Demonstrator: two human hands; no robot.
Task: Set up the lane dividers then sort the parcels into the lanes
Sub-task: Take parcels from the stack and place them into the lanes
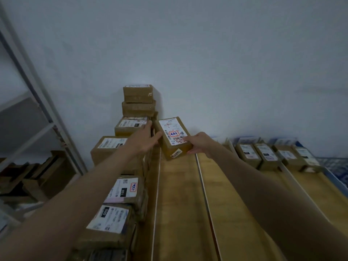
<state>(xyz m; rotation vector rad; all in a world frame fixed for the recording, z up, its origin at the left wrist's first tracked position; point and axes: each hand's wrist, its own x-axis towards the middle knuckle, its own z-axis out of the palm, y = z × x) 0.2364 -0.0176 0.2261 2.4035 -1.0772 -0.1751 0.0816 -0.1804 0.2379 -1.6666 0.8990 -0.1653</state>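
Parcel: a brown box with a white label (pixel 174 137) sits at the far end of the leftmost lane, up near the wall, tilted so its far end leans left toward the stack.
Long axis: runs roughly along the lane, from the person toward the wall, skewed a little off the divider line.
Right hand (pixel 200 144): curled round the near right corner of the parcel, thumb on the label, fingers under the edge.
Left hand (pixel 146 139): fingers straight and spread, flat against the parcel's left side, between it and the stack of parcels (pixel 138 110).
Nearer hand: both touch it, but only the right one grips it.
Lane: bounded by two white dividers (pixel 202 178); the table (pixel 178 204) in front of the parcel is bare wood.
Other lanes: four sorted parcels (pixel 271 155) lie in a row far right.
Next move, as I judge: squaring the parcel to the divider, pushed right by the left palm.
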